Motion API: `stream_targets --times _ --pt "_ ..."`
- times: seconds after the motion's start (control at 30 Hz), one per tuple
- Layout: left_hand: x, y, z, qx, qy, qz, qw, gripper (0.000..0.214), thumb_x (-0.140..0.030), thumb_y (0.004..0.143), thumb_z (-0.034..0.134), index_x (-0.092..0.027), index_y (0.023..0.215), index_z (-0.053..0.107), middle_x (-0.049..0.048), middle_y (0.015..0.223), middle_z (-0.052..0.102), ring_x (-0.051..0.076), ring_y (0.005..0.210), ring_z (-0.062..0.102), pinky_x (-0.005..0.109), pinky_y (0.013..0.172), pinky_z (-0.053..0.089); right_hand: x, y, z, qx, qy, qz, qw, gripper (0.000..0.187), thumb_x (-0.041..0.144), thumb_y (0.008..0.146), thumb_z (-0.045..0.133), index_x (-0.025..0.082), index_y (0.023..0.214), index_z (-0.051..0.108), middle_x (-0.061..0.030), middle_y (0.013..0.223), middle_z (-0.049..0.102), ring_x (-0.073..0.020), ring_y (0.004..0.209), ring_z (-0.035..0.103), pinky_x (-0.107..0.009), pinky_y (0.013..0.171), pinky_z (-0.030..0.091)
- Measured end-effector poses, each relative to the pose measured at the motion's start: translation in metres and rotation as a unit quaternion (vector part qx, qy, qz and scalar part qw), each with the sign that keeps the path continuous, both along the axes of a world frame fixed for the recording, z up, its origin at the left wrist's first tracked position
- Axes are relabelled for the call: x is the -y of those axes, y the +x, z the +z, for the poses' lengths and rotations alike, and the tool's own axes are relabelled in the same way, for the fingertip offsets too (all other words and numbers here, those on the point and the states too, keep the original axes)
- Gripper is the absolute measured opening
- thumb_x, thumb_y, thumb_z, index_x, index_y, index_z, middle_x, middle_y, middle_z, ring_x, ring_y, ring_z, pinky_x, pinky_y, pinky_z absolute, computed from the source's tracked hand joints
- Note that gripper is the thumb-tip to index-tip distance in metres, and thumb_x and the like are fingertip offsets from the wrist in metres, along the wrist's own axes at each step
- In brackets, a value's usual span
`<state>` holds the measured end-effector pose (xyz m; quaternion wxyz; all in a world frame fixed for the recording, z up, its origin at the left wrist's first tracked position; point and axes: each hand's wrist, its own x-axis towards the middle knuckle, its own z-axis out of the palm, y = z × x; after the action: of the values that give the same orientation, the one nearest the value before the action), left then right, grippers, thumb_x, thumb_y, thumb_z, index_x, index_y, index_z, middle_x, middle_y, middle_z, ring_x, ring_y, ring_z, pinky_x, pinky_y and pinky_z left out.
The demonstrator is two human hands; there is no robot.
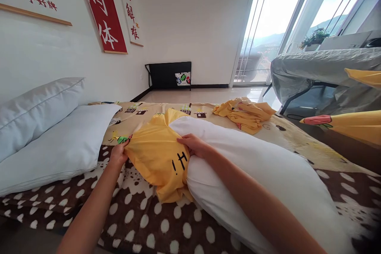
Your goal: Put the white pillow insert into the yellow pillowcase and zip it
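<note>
"Hi" on yellow cover [154, 143] — 一手好牌, 光解难 on white banners [131, 4], 附体 on red banner [99, 8]

White walls [190, 16] meet in a corner toward the left, with dark skirting [211, 86] along their foot. On the left wall hang a red scroll [99, 2], a white scroll [126, 2] just beside it and, nearer, a third scroll [32, 4]. A black panel [162, 74] stands by the far wall on a pale, shiny floor [211, 95]. At the right, daylight comes through tall glass panes [270, 12]; hazy hills [268, 40] show beyond. Near them stands a table [324, 61] under plastic sheeting, a plant [317, 36] visible above it. A dotted brown blanket [160, 228] covers the foreground.
</note>
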<state>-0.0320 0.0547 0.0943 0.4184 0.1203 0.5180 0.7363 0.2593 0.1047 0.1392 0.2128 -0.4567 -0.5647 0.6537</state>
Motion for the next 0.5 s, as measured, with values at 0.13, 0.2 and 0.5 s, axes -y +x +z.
stream_targets --times 0.13,0.2,0.5 --pt "0.041 0.002 -0.002 -0.02 0.002 0.001 1.0 0.015 -0.004 0.073 0.065 -0.016 0.08 0.067 0.0027 0.079 0.069 0.014 0.069 0.065 0.021 0.061 0.055 0.004 0.004 0.018 0.017 0.001 0.055 0.998 0.008 0.021 0.081 0.06 0.015 0.075 0.06 -0.0009 0.064 0.062 -0.0118 0.051 0.057 -0.022 0.044 0.047" --pt "0.058 0.002 -0.002 -0.063 0.013 -0.015 0.998 0.023 -0.01 0.062 0.077 -0.017 0.083 0.069 0.0033 0.086 0.069 0.017 0.076 0.065 0.02 0.058 0.053 0.006 -0.003 0.031 0.055 0.006 0.076 0.996 0.006 0.015 0.077 0.061 0.015 0.072 0.059 -0.0017 0.063 0.062 -0.0131 0.053 0.058 -0.024 0.049 0.05" --pt "0.113 -0.029 -0.026 -0.397 -0.036 -0.018 0.917 0.062 -0.061 0.055 0.075 -0.019 0.099 0.068 0.0084 0.11 0.069 0.032 0.112 0.058 0.032 0.088 0.052 -0.027 -0.092 0.036 0.135 0.142 0.04 0.98 0.02 0.019 0.069 0.072 0.017 0.063 0.052 0.0035 0.057 0.053 -0.0119 0.058 0.053 -0.02 0.049 0.042"
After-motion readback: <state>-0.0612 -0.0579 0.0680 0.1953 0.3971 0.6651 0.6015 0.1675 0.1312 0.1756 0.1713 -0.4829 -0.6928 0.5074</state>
